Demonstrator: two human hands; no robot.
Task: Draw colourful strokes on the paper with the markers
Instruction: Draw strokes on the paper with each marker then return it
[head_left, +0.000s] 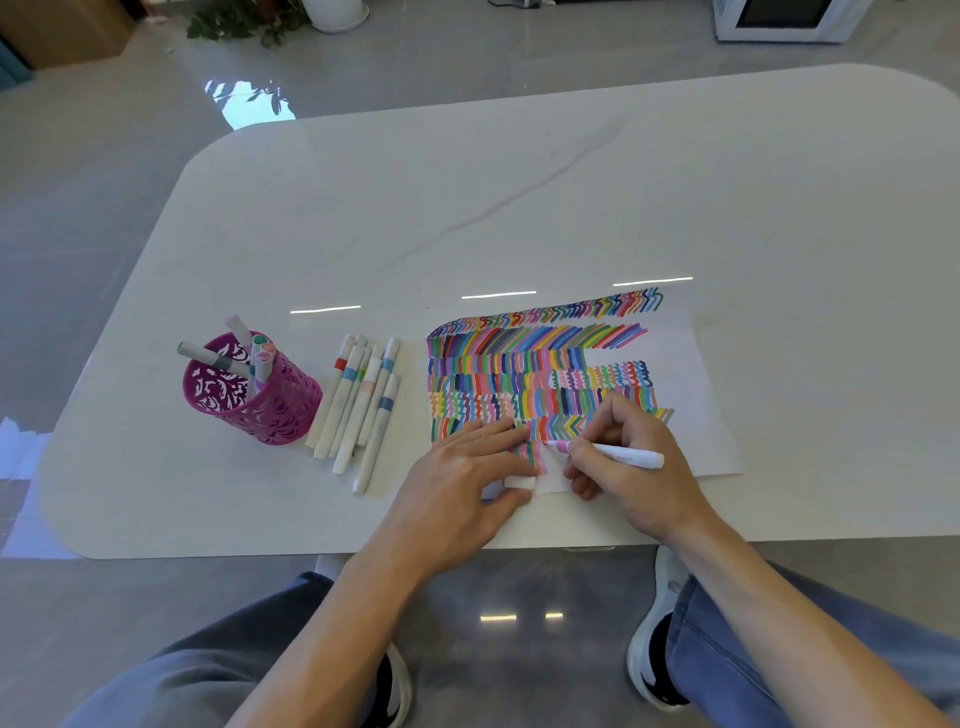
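Left of centre I see a pink cup (254, 395) with a few markers, then loose markers (358, 402) lying just beside it on the table (467, 208). Lower centre, left hand (462, 480) lies flat, fingers spread, pressing the paper (696, 415). Right hand (631, 462) pinches a pink marker (618, 453), tip touching the paper's bottom row of strokes.

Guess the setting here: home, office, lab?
Probably a home: white marble-look table on glossy tiled floor, potted plant and a white microwave-like appliance on the floor behind it.
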